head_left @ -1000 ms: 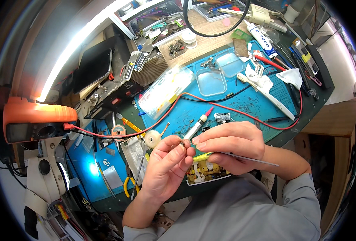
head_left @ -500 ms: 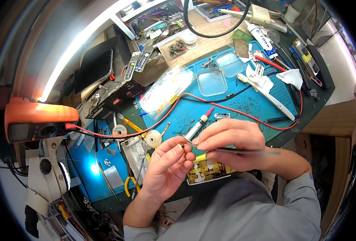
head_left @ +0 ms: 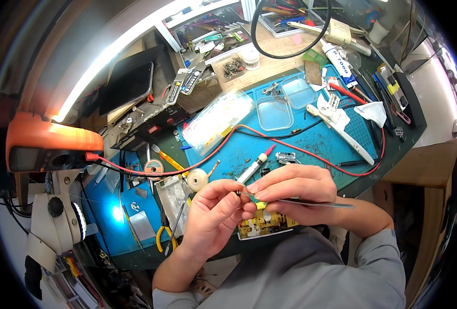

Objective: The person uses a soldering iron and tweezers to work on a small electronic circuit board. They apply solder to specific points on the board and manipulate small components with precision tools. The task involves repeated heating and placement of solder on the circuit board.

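My left hand [head_left: 210, 216] is closed, pinching a tiny dark part [head_left: 238, 193] between thumb and forefinger. Held pen-like in my right hand [head_left: 303, 186] is a slim metal tool, apparently tweezers [head_left: 326, 205]; its tip meets the small part, though my fingers partly cover the contact. Just beneath both hands lies an opened device [head_left: 267, 226] with yellow insides and a pale edge, partly hidden. Beyond my fingertips rests a syringe [head_left: 254, 168] with a pink tip, beside a small clear-and-dark piece [head_left: 286, 157].
A blue mat [head_left: 228, 165] covers the bench. Left are an orange meter [head_left: 53, 141] with red and black leads, a tape roll [head_left: 197, 179] and yellow-handled pliers [head_left: 162, 237]. Farther back sit a clear plastic box [head_left: 275, 113], a white brush [head_left: 342, 136] and a glue tube [head_left: 341, 64].
The view has shifted slightly. Both hands stay together around the tiny part, and the tool in my right hand has tilted a little, its rear end lower.
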Demonstrator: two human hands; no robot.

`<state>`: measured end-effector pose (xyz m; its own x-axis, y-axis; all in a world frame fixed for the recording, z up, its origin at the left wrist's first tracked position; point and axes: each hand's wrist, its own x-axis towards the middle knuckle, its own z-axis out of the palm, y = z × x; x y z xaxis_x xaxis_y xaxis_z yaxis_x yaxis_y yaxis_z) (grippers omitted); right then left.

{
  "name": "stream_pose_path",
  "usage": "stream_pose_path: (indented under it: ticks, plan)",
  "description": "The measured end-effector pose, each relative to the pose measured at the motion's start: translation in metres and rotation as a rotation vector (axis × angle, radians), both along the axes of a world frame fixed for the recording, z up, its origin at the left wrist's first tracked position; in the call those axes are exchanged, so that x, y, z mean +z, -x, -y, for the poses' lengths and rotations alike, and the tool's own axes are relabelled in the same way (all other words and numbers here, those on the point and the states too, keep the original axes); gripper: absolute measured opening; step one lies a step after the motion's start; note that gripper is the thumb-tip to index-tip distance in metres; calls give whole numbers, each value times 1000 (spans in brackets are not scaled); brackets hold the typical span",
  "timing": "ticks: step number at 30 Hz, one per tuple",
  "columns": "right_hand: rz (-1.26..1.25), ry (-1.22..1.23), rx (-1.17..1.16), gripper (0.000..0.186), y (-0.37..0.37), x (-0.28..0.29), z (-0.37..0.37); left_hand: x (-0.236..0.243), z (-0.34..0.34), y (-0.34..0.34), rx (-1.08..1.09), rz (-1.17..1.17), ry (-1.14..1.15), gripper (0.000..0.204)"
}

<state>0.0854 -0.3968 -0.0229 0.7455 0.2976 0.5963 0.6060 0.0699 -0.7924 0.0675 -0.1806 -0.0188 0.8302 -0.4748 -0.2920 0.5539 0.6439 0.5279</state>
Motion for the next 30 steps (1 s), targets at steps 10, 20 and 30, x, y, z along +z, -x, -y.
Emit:
stream_pose_path:
  ticks: [10,20,30]
  plan:
    - [0,10,-10,27,1,-1,-1,0,-1,0,-2,31,23,18]
    - [7,21,-14,26,2,-2,-1,-3,-2,0,-12,56,7,19]
    - [58,33,-10,20,0,-1,-1,-2,-1,0,-10,58,27,18]
